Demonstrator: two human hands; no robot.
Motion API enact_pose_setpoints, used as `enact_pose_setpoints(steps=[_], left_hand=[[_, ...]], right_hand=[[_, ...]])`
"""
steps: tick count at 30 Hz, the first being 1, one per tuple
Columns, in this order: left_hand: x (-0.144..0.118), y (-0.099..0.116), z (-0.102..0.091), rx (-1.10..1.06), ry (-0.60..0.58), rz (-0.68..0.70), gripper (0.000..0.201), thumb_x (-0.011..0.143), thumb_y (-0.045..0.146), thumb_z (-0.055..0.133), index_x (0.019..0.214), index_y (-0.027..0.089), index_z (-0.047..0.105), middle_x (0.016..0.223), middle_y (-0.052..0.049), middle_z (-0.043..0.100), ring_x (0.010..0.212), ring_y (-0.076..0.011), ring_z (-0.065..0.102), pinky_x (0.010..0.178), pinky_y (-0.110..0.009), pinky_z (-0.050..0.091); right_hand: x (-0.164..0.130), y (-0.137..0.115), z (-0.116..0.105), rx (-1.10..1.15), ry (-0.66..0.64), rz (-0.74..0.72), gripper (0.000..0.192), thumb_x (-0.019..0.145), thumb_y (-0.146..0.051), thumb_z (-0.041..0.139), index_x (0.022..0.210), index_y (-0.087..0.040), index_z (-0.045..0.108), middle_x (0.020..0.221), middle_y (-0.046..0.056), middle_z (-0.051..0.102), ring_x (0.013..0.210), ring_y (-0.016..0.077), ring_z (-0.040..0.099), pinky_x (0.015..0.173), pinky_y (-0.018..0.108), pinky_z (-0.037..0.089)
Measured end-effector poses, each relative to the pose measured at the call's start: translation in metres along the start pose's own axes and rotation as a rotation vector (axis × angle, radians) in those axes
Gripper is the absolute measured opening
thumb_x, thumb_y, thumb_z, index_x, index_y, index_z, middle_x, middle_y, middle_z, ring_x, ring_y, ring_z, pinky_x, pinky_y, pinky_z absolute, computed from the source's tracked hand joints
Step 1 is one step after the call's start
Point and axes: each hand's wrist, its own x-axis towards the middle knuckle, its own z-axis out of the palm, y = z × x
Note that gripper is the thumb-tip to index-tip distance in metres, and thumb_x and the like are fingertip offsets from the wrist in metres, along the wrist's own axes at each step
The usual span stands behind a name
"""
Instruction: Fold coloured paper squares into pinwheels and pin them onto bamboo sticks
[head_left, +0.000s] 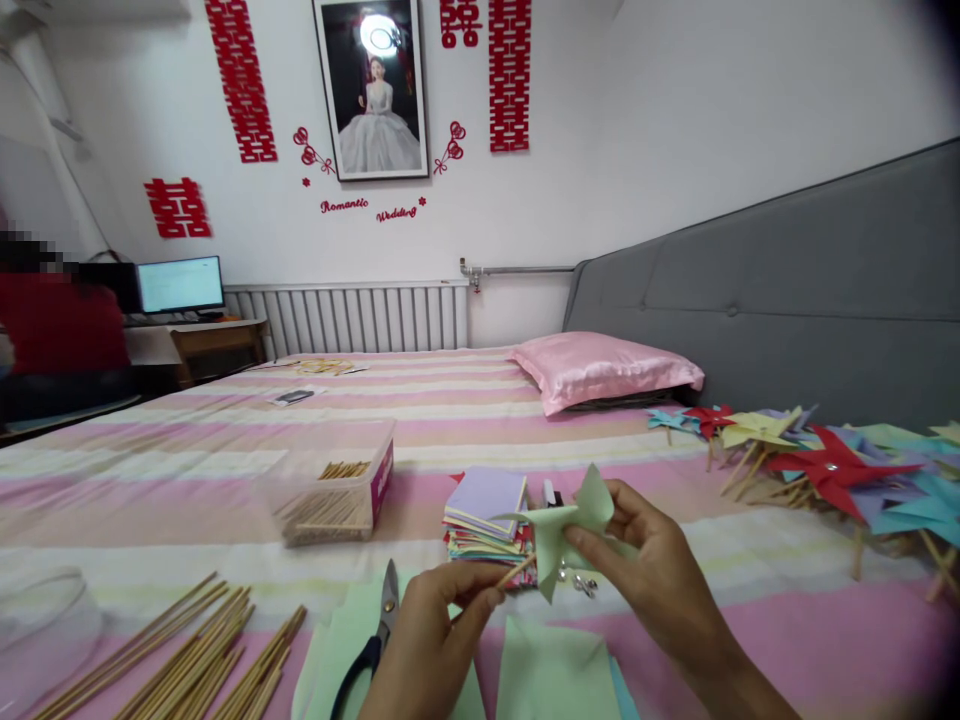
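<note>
Over a striped bed (450, 400), a person's left hand (448, 622) is pinching a stick (516, 571) while the right hand (646, 558) is holding a green pinwheel (553, 532), best gripped lightly.

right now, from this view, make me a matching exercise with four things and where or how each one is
Things:
1. pale green folded paper pinwheel
2. pink satin pillow
3. clear plastic box with a magenta end
4. dark-handled metal scissors

Places and states:
a. lying on flat pale green paper
b. holding thin wooden sticks
c. held in the right hand
d. near the grey upholstered headboard

Pairs: 1-c, 2-d, 3-b, 4-a
</note>
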Motion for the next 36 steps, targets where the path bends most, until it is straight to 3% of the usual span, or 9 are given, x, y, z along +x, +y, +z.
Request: enact_pose_setpoints(steps=[5, 9, 13, 19, 26, 31, 36], left_hand=[[0.0, 0.003, 0.004, 0.139, -0.087, -0.046, 0.018, 0.074, 0.018, 0.05, 0.075, 0.018, 0.068, 0.072, -0.002, 0.069, 0.069, -0.0166, 0.059, 0.065, -0.025, 0.041], [0.0, 0.002, 0.006, -0.031, -0.139, -0.125, 0.014, 0.073, 0.017, 0.049, 0.072, 0.014, 0.063, 0.068, -0.003, 0.065, 0.066, -0.0155, 0.057, 0.062, -0.025, 0.04], [0.001, -0.004, 0.007, -0.225, -0.121, -0.171, 0.009, 0.072, 0.017, 0.052, 0.073, 0.013, 0.06, 0.067, -0.004, 0.064, 0.065, -0.0148, 0.057, 0.061, -0.025, 0.04], [0.002, -0.006, 0.009, -0.301, -0.103, -0.167, 0.007, 0.072, 0.018, 0.054, 0.072, 0.012, 0.058, 0.066, -0.004, 0.065, 0.065, -0.0147, 0.057, 0.06, -0.025, 0.04], [0.001, -0.003, 0.009, -0.294, -0.114, -0.186, 0.005, 0.07, 0.016, 0.055, 0.071, 0.012, 0.058, 0.066, -0.005, 0.065, 0.064, -0.0152, 0.059, 0.061, -0.026, 0.04], [-0.001, 0.0, 0.01, -0.312, -0.149, -0.203, 0.007, 0.068, 0.014, 0.054, 0.072, 0.012, 0.06, 0.066, -0.004, 0.066, 0.064, -0.015, 0.059, 0.061, -0.027, 0.041], [-0.001, 0.002, 0.011, -0.294, -0.161, -0.213, 0.009, 0.067, 0.012, 0.054, 0.071, 0.012, 0.061, 0.065, -0.004, 0.066, 0.063, -0.0145, 0.059, 0.06, -0.026, 0.041]], right_hand=[[0.003, 0.003, -0.003, 0.098, 0.015, 0.073, 0.038, 0.063, -0.04, 0.068, 0.09, -0.017, 0.055, 0.083, 0.008, 0.066, 0.076, 0.022, 0.061, 0.067, 0.031, 0.047], [0.002, 0.001, -0.005, 0.211, 0.123, 0.058, 0.043, 0.066, -0.045, 0.064, 0.098, -0.018, 0.054, 0.095, 0.009, 0.063, 0.086, 0.0205, 0.057, 0.07, 0.029, 0.045], [0.005, 0.004, -0.008, 0.326, 0.22, 0.127, 0.041, 0.067, -0.047, 0.063, 0.095, -0.017, 0.057, 0.092, 0.007, 0.062, 0.074, 0.0171, 0.056, 0.063, 0.027, 0.044], [0.003, 0.004, 0.001, 0.328, 0.096, 0.211, 0.033, 0.064, -0.043, 0.067, 0.081, -0.015, 0.061, 0.073, 0.003, 0.063, 0.056, 0.0107, 0.05, 0.056, 0.024, 0.041], [-0.006, -0.007, 0.012, 0.271, -0.108, 0.193, 0.031, 0.06, -0.038, 0.071, 0.08, -0.015, 0.065, 0.073, 0.005, 0.065, 0.071, 0.018, 0.058, 0.061, 0.026, 0.043], [-0.005, 0.0, 0.012, 0.177, -0.093, 0.185, 0.028, 0.062, -0.041, 0.069, 0.062, -0.014, 0.062, 0.055, -0.002, 0.053, 0.054, 0.0108, 0.046, 0.051, 0.021, 0.036], [-0.003, -0.001, 0.01, 0.149, -0.081, 0.148, 0.034, 0.063, -0.044, 0.067, 0.051, -0.015, 0.054, 0.05, -0.004, 0.043, 0.05, 0.0099, 0.038, 0.048, 0.022, 0.03]])
